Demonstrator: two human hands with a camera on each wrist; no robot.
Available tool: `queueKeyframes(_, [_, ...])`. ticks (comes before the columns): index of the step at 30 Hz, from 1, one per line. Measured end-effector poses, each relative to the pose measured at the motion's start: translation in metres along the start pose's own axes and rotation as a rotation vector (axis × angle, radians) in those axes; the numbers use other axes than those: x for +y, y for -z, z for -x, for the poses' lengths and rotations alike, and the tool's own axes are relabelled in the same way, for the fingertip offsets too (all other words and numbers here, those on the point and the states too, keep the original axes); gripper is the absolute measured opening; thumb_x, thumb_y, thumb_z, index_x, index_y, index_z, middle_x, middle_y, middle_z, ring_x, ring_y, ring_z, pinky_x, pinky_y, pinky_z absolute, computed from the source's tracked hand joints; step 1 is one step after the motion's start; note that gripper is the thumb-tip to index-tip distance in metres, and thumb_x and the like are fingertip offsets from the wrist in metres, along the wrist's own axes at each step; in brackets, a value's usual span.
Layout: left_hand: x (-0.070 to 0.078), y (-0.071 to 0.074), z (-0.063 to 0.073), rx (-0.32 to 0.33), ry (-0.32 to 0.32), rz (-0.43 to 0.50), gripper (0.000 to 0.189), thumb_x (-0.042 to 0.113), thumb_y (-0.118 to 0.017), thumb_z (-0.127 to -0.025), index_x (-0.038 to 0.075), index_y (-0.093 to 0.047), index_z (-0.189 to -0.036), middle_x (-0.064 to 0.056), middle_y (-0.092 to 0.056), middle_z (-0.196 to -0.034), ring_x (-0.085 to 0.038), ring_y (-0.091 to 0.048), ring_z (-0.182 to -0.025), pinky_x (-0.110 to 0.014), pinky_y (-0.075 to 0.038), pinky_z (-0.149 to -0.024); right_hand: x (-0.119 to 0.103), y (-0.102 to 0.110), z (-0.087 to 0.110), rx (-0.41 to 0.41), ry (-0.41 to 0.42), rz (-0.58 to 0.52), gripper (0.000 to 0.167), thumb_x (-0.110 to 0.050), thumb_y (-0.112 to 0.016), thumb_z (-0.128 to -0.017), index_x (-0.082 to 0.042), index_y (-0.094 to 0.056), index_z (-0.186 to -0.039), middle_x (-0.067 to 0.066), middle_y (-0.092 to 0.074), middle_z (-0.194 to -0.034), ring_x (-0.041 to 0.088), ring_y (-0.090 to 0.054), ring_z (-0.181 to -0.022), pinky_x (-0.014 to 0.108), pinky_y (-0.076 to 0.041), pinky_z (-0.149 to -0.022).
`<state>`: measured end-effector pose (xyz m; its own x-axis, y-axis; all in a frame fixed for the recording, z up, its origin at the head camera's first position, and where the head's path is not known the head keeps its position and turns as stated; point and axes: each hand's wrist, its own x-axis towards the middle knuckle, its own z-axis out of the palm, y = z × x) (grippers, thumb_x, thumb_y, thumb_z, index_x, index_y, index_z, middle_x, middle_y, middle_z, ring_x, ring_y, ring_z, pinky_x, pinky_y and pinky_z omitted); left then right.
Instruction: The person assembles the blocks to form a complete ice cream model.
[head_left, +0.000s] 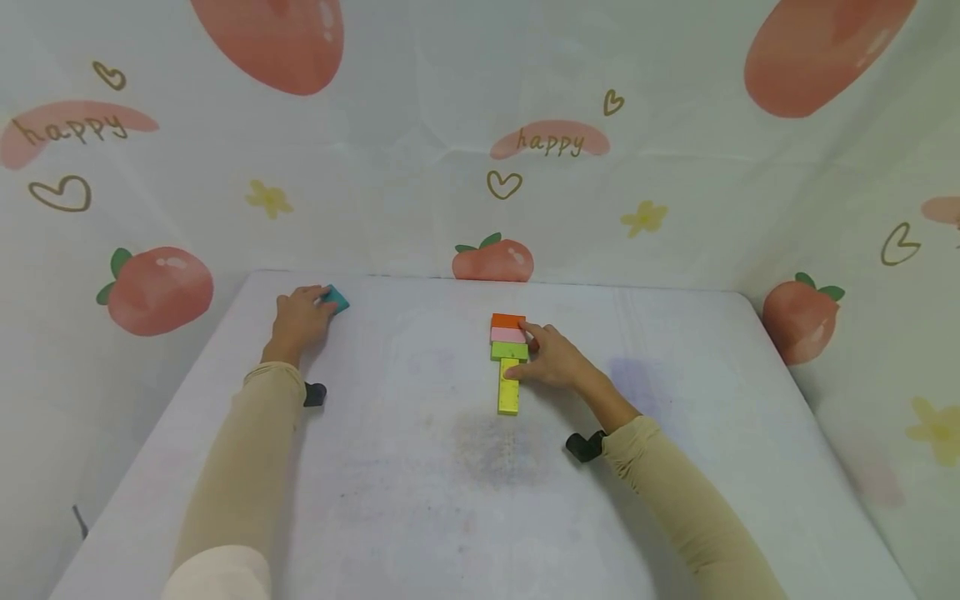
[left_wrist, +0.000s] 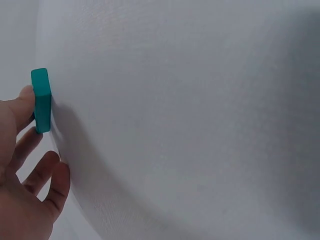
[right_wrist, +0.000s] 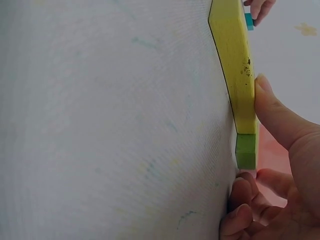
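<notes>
Toward the far left of the table, my left hand (head_left: 300,318) pinches a teal block (head_left: 336,298) that looks triangular from above. In the left wrist view the teal block (left_wrist: 42,100) stands between the thumb and a fingertip, close to the cloth. Near the middle, my right hand (head_left: 557,358) lies over a row of blocks. Its thumb rests on a long yellow block (head_left: 508,400), and its index fingertip touches the right end of an orange block (head_left: 504,320). Between these lie a pink block (head_left: 507,335) and a green block (head_left: 504,351). The other right fingers are bent beside the row.
A white cloth covers the table (head_left: 420,500), with a greyish stain in front of the yellow block. Behind and at both sides hang white curtains (head_left: 405,183) printed with fruit, hearts and flowers. Black wrist-camera pieces (head_left: 585,447) stick out below both wrists.
</notes>
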<state>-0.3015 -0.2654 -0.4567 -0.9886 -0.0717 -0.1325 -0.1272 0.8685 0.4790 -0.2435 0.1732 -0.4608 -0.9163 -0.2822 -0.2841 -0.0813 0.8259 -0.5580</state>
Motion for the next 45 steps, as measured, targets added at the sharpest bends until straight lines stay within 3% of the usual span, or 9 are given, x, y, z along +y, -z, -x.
queueKeyframes(8, [0.009, 0.0, 0.006, 0.007, 0.047, 0.026, 0.056, 0.041, -0.047, -0.106, 0.009, -0.045, -0.152, -0.024, -0.031, -0.161, -0.051, -0.03, -0.139, -0.066, -0.038, -0.109, 0.0, 0.0, 0.0, -0.005, -0.006, -0.001, 0.106, -0.056, -0.081, -0.081, -0.018, -0.026, -0.163, 0.014, -0.055, -0.129, 0.025, -0.054, -0.109, 0.041, -0.05, -0.094])
queueKeyframes(13, [0.015, -0.002, 0.007, 0.001, 0.033, -0.008, 0.058, 0.043, -0.048, -0.105, 0.005, -0.049, -0.149, -0.027, -0.038, -0.151, -0.051, -0.035, -0.134, -0.067, -0.042, -0.104, -0.002, 0.002, 0.002, -0.009, -0.007, -0.023, 0.106, -0.054, -0.082, -0.081, -0.016, -0.026, -0.163, 0.015, -0.055, -0.13, 0.027, -0.054, -0.111, 0.042, -0.049, -0.097])
queueKeyframes(19, [0.024, -0.007, 0.01, 0.018, 0.006, -0.079, 0.051, 0.035, -0.044, -0.108, 0.002, -0.052, -0.146, -0.026, -0.046, -0.139, -0.05, -0.041, -0.129, -0.066, -0.045, -0.1, -0.002, 0.002, 0.003, -0.01, -0.002, -0.02, 0.106, -0.053, -0.082, -0.081, -0.015, -0.026, -0.163, 0.016, -0.055, -0.129, 0.026, -0.054, -0.11, 0.042, -0.049, -0.096])
queueKeyframes(23, [0.029, -0.008, 0.012, 0.034, 0.021, -0.062, 0.045, 0.029, -0.044, -0.109, 0.003, -0.057, -0.143, -0.024, -0.049, -0.133, -0.047, -0.045, -0.125, -0.063, -0.045, -0.1, -0.002, 0.001, 0.003, -0.009, -0.004, -0.021, 0.106, -0.053, -0.083, -0.08, -0.016, -0.027, -0.163, 0.015, -0.055, -0.128, 0.025, -0.053, -0.109, 0.041, -0.049, -0.095])
queueKeyframes(33, [0.033, -0.012, 0.01, 0.054, 0.044, -0.009, 0.038, 0.033, -0.06, -0.101, 0.008, -0.07, -0.128, -0.023, -0.063, -0.138, -0.044, -0.06, -0.123, -0.056, -0.053, -0.095, -0.001, -0.002, 0.0, 0.0, -0.016, -0.013, 0.106, -0.054, -0.082, -0.08, -0.016, -0.027, -0.162, 0.014, -0.055, -0.127, 0.025, -0.053, -0.109, 0.04, -0.049, -0.094])
queueKeyframes(39, [0.039, -0.011, 0.009, 0.052, 0.046, -0.075, 0.038, 0.032, -0.058, -0.102, 0.005, -0.07, -0.126, -0.024, -0.065, -0.133, -0.046, -0.059, -0.124, -0.058, -0.054, -0.095, 0.0, -0.003, 0.0, -0.001, -0.02, -0.018, 0.106, -0.055, -0.082, -0.08, -0.018, -0.027, -0.163, 0.014, -0.055, -0.128, 0.025, -0.053, -0.109, 0.04, -0.049, -0.094])
queueKeyframes(45, [0.049, -0.013, 0.009, 0.05, 0.055, -0.058, 0.036, 0.033, -0.06, -0.102, 0.005, -0.072, -0.121, -0.022, -0.068, -0.128, -0.041, -0.063, -0.117, -0.053, -0.055, -0.092, 0.0, -0.001, 0.0, -0.005, -0.015, -0.021, 0.106, -0.054, -0.082, -0.08, -0.017, -0.027, -0.163, 0.015, -0.055, -0.13, 0.026, -0.054, -0.11, 0.042, -0.049, -0.096])
